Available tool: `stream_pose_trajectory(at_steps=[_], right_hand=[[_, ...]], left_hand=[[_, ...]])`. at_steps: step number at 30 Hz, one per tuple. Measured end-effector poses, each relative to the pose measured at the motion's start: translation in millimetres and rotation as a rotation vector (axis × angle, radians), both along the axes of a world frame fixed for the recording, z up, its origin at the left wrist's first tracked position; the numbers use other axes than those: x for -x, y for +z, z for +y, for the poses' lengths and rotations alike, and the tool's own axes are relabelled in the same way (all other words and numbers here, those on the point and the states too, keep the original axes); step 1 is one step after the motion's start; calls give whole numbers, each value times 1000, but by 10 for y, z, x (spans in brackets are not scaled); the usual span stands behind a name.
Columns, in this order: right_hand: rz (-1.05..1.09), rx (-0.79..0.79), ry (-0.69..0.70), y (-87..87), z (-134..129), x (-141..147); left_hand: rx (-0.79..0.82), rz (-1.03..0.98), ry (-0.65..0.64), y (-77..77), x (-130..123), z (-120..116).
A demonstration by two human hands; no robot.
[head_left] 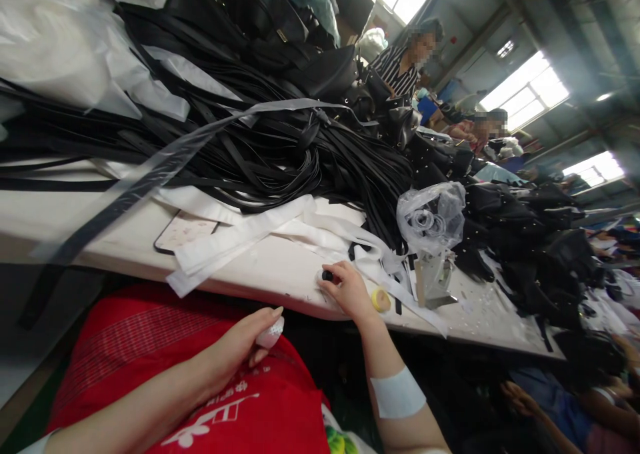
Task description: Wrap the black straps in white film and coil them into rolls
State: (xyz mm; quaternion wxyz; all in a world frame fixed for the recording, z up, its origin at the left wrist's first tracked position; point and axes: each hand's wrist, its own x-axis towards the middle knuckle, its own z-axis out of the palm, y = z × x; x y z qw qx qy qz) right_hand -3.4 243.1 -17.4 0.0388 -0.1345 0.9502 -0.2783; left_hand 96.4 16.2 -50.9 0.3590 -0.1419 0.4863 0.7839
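My left hand (pixel 243 347) is above the red apron (pixel 150 361), curled with the thumb along a small white dotted thing (pixel 271 333). Most of that thing is hidden in the palm, so its kind is unclear. At the table's near edge, my right hand (pixel 349 293) pinches a small black round piece (pixel 327 275) between thumb and fingers, with a bit of white beside it. Close to the right wrist stands a small yellow-rimmed round thing (pixel 381 299). White strips (pixel 240 241) lie on the tabletop (pixel 270 274) left of that hand.
Long black straps (pixel 280 147) are heaped across the table, with black bags (pixel 325 71) behind them. A clear plastic bag (pixel 431 217) sits above a metal device (pixel 436 277). A phone-like flat thing (pixel 185 231) lies left. Other people (pixel 395 67) sit beyond and at right.
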Motion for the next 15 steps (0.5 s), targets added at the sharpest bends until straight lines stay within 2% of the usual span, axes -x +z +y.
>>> stream_pose_trajectory(at_steps=[6, 8, 15], right_hand=[[-35, 297, -12, 38, -176, -290], [-50, 325, -1, 34, -251, -379], [-129, 306, 67, -63, -370, -631]], left_hand=[[-19, 68, 140, -19, 133, -58], [-22, 105, 176, 1, 173, -80], [53, 222, 166, 134, 204, -155]])
